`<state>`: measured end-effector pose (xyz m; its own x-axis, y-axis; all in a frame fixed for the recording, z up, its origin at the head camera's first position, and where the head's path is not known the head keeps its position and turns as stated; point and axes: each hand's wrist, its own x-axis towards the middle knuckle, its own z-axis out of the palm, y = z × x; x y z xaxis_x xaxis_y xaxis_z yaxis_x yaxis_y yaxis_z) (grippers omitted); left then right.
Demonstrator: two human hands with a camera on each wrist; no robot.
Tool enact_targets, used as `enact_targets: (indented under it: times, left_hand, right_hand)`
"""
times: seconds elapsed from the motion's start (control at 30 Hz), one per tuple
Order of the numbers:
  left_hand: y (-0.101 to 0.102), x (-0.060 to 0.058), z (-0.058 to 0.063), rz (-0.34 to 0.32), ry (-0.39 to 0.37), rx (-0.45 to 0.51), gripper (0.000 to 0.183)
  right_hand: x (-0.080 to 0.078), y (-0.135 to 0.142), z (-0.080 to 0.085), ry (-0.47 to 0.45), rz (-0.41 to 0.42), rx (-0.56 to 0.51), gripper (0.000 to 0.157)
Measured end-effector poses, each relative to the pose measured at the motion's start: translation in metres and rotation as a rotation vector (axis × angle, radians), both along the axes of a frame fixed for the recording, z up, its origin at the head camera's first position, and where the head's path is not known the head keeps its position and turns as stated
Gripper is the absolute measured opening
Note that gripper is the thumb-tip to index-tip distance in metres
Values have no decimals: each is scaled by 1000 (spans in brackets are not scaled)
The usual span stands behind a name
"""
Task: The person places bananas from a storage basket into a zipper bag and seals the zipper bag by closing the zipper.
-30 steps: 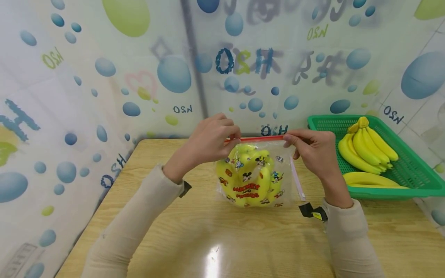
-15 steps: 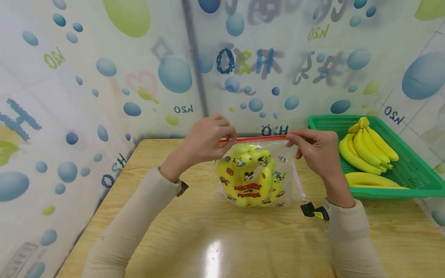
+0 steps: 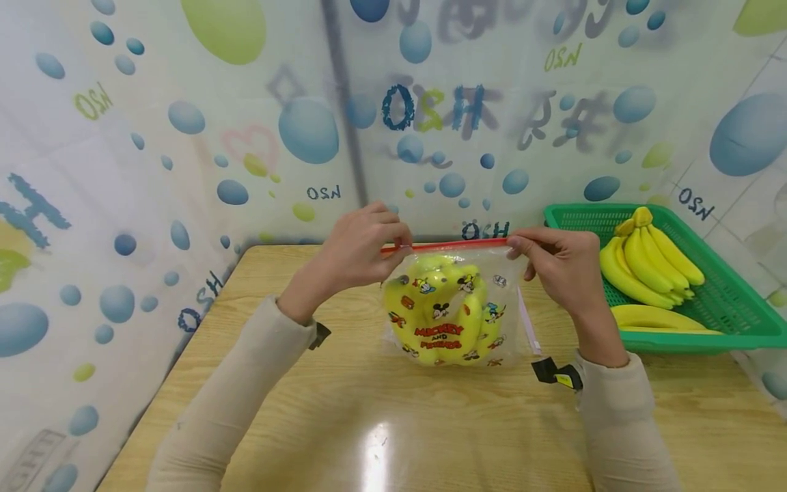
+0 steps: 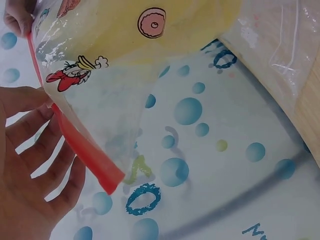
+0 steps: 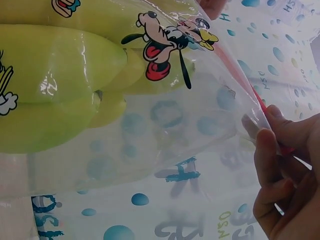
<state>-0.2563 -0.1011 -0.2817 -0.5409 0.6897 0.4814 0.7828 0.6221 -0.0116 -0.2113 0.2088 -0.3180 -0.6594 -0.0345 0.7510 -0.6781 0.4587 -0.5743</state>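
Note:
A clear zip bag (image 3: 439,350) printed with cartoon figures stands upright on the table, a bunch of yellow bananas (image 5: 50,65) inside it. Along its top runs a red zip strip (image 3: 461,244). My left hand (image 3: 364,247) pinches this strip near its left end between thumb and finger; in the left wrist view the strip's red end (image 4: 92,157) sticks out past the fingers. At the right top corner my right hand (image 3: 562,266) pinches the strip and the bag's edge. The right wrist view shows the thumb and forefinger meeting on the film there.
A green plastic basket (image 3: 747,290) stands at the right, holding a bunch of bananas (image 3: 652,256) and another banana piece (image 3: 664,318) near its front rim. A lilac strip (image 3: 527,321) lies beside the bag on the wooden table (image 3: 344,410). A patterned curtain (image 3: 295,75) hangs behind.
My left hand has slid leftward along the red strip, toward its left end. The right hand has shifted very slightly right and keeps its pinch. The bag stays in nearly the same place.

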Motion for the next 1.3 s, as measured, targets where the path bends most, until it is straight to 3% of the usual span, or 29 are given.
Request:
enact_targets:
  times: [1.1, 1.3]
  left_hand:
    - [-21, 0, -6, 52, -91, 41, 9]
    - [-26, 1, -7, 54, -78, 41, 7]
  right_hand:
    - [-3, 7, -1, -24, -44, 0, 7]
    - [-3, 8, 0, -33, -60, -1, 7]
